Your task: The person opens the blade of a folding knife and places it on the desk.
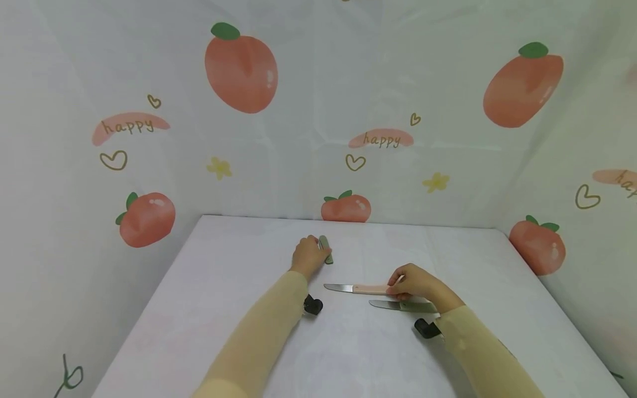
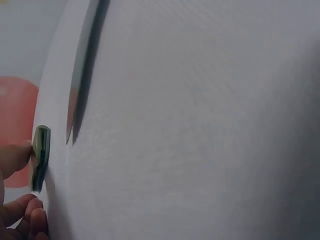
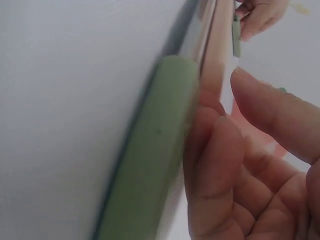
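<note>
In the head view my left hand point(image 1: 307, 257) is at a short green-handled folding knife point(image 1: 325, 243), which looks folded. A digit lies across it there; the left wrist view shows a fingertip against the green knife point(image 2: 42, 145) and curled fingers by its lower end. My right hand point(image 1: 418, 283) pinches the handle end of an open knife with a pink handle point(image 1: 370, 289), its blade pointing left. Closer to me lies another open knife with a green handle point(image 1: 417, 307), partly below the right hand. The green handle point(image 3: 155, 145) fills much of the right wrist view.
A white-covered table point(image 1: 348, 354) lies beneath the hands. Behind it hangs a pale backdrop point(image 1: 308, 132) with printed peaches and lettering. Black mounts point(image 1: 313, 305) show at both wrists, close to the tabletop.
</note>
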{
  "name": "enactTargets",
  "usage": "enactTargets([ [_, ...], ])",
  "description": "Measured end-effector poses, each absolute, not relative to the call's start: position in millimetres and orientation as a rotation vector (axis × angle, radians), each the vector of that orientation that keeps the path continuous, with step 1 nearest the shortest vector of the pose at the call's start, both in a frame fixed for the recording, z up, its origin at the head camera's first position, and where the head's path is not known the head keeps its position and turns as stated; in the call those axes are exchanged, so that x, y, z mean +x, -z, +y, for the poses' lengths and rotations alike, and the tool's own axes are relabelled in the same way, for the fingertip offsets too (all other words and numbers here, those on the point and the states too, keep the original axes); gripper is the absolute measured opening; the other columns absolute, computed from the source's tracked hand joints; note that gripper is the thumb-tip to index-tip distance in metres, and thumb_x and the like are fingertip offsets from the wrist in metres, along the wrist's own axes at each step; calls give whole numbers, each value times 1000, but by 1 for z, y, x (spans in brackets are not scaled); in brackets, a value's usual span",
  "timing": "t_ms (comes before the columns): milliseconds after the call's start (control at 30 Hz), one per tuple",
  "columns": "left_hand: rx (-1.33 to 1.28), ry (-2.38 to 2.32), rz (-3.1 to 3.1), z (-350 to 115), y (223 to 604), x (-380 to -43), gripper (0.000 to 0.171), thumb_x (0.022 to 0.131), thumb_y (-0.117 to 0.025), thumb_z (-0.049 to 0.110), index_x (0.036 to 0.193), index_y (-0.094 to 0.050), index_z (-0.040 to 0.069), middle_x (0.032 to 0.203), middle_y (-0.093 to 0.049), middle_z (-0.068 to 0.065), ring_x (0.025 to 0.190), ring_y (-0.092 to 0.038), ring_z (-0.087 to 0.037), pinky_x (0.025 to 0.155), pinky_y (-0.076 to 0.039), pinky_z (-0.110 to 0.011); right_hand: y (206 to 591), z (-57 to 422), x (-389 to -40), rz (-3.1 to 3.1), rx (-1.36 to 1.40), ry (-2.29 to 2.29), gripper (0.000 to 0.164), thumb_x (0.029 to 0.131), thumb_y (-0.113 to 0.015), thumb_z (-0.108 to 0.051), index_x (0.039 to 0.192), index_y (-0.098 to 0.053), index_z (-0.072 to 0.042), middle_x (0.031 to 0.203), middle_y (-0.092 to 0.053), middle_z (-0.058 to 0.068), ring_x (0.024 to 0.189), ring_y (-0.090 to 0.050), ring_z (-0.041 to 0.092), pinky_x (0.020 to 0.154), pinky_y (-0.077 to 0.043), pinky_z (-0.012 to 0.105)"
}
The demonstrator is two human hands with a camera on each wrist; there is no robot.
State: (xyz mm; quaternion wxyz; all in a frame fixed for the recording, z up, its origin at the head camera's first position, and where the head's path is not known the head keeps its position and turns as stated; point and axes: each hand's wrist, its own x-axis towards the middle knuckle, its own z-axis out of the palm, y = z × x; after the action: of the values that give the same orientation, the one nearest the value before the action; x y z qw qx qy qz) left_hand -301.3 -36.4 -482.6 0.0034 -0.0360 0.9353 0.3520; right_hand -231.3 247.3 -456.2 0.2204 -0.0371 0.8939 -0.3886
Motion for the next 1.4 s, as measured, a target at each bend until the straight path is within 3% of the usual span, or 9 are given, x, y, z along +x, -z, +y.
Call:
enactTargets([
  [167, -135, -1088, 2929, -35, 479, -299, 48, 87, -78, 34, 115, -63, -1, 104, -61, -17, 94, -60, -32, 81, -50, -44, 449, 250, -229, 2468, -133, 1047, 16, 86, -79, -9, 96, -69, -1, 74, -69, 3, 64, -61, 12, 61, -52, 27],
  [567, -63, -1098, 2836, -33, 466, -292, 22, 86, -78, 14, 96, -66, -2, 86, -66, -10, 83, -61, -25, 79, -52, -38, 433, 247, -225, 2443, -267, 1133, 14, 90, -72, -7, 99, -68, 3, 75, -66, 4, 65, -59, 13, 63, -55, 30],
  [1400, -70, -1399, 2813, -39, 479, -267, 19, 86, -81, 18, 95, -69, 6, 85, -68, -2, 77, -60, -16, 68, -49, -30, 419, 206, -234, 2464, -293, 1392, 20, 95, -69, -15, 103, -68, 4, 94, -66, 13, 78, -63, 20, 78, -56, 34],
])
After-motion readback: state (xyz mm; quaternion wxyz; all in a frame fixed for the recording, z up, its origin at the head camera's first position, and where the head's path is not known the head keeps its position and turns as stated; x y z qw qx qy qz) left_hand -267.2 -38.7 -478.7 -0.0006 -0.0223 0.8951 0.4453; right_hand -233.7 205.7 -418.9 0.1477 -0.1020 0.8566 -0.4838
